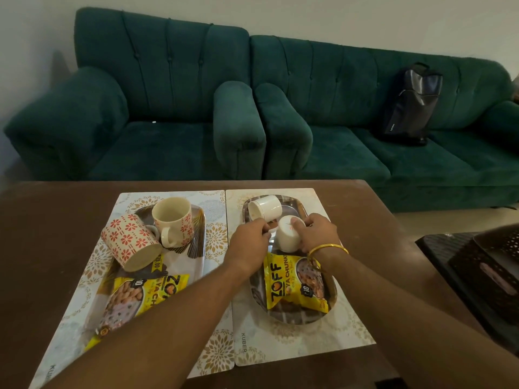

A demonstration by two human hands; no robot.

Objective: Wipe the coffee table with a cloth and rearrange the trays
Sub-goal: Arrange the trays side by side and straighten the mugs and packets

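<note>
White cup (286,239) in right hand (318,230); left hand (250,241) beside.

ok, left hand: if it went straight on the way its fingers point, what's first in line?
Likely the near white cup that the right hand grips; the left hand has its fingertips beside it. Depth unclear; the tipped white cup lies just beyond.

wall (337,12): pale | green armchair (157,108): beyond left hand (250,242) | green sofa (351,108): beyond right hand (317,233), black bag (411,105) on seat | light: dim
</note>
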